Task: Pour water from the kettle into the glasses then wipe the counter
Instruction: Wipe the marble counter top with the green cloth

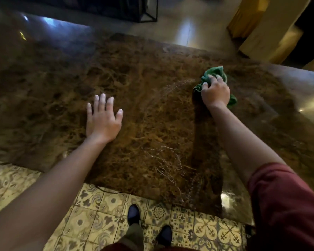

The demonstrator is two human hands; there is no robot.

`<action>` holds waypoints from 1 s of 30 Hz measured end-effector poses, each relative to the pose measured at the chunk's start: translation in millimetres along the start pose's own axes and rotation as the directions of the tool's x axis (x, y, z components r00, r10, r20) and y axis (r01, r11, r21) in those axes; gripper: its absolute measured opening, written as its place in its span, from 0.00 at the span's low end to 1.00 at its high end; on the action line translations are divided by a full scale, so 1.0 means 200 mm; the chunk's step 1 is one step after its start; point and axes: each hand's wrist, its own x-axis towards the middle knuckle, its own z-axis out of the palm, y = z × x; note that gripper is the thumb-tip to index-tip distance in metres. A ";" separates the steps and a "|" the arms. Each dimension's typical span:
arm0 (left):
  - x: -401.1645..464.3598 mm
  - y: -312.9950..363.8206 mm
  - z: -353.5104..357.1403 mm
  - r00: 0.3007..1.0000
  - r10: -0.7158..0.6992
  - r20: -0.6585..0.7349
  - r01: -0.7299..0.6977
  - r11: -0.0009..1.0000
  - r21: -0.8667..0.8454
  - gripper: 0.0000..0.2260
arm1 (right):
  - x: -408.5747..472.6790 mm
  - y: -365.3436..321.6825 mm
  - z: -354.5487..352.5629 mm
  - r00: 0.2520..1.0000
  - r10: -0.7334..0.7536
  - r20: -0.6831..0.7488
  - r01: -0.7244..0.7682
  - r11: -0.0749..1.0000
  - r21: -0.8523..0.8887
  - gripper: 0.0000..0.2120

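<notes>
Nearest us, wet streaks shine on the counter. Our left hand lies flat, fingers spread and empty, probably to brace us. Farther out, our right hand bunches the green cloth tightly, pressing it down to wipe. We see no kettle or glasses.

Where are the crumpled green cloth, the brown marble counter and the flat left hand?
crumpled green cloth [216, 72]: head view, far bunched folds.
brown marble counter [152, 109]: head view, bare middle.
left hand [101, 122]: head view, back of the hand.

Crumpled green cloth bunched on wet-streaked brown marble counter.
</notes>
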 end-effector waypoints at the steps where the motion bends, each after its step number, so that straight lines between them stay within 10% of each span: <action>1: 0.00 0.00 0.00 1.000 0.000 -0.002 0.000 1.000 0.004 0.30 | 0.01 -0.06 0.02 0.998 -0.053 0.030 0.052 0.998 0.020 0.25; 8: 0.01 -0.01 0.00 1.000 0.014 -0.002 -0.014 1.000 -0.020 0.29 | -0.45 -0.29 0.07 0.760 -0.628 0.168 0.585 0.773 0.246 0.16; 14: 0.01 0.00 -0.01 0.999 0.011 -0.032 -0.012 0.999 -0.042 0.27 | -1.08 -0.14 0.02 0.573 -0.784 0.237 0.692 0.618 0.373 0.15; 19: -0.01 0.01 -0.01 0.996 0.025 -0.081 -0.031 0.996 -0.082 0.26 | -1.34 -0.01 -0.05 0.654 -0.733 0.184 0.641 0.667 0.379 0.16; 25: -0.11 0.09 -0.10 0.963 0.174 -0.207 -0.212 0.960 -0.183 0.18 | -1.31 0.08 -0.34 0.920 -0.372 0.122 0.221 0.751 0.623 0.14; 30: -0.45 0.56 -0.39 0.865 0.498 0.064 -0.299 0.612 -0.732 0.17 | -1.26 0.11 -0.56 0.980 -0.172 0.102 0.021 0.598 0.801 0.10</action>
